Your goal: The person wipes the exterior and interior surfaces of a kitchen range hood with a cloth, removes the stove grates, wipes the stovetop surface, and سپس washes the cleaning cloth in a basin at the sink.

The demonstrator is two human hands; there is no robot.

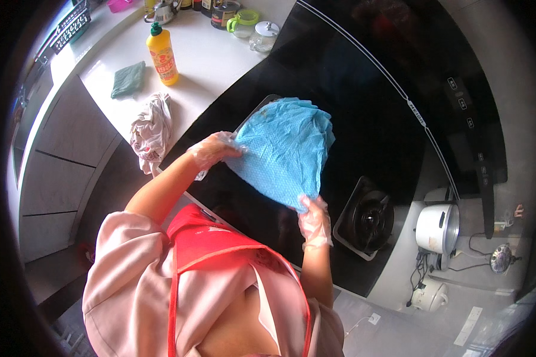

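A blue textured cleaning cloth (pixel 286 143) is spread out between my two hands, above a black glass gas hob (pixel 250 205). My left hand (pixel 214 149), in a clear plastic disposable glove, grips the cloth's left corner. At the lower right corner, my right hand (pixel 315 218) pinches the cloth between thumb and fingers, gloved the same way. The cloth hides most of the left burner; only part of its tray edge shows. To the right of my right hand is the other burner (pixel 370 218), with its dark pan support.
A yellow detergent bottle (pixel 163 56), a folded green cloth (pixel 128 80) and a crumpled white cloth (pixel 152 129) lie or stand on the left counter (pixel 196 58). Jars (pixel 265 35) stand farther back. The black range hood (pixel 384 58) overhangs; a white rice cooker (pixel 435 227) stands right.
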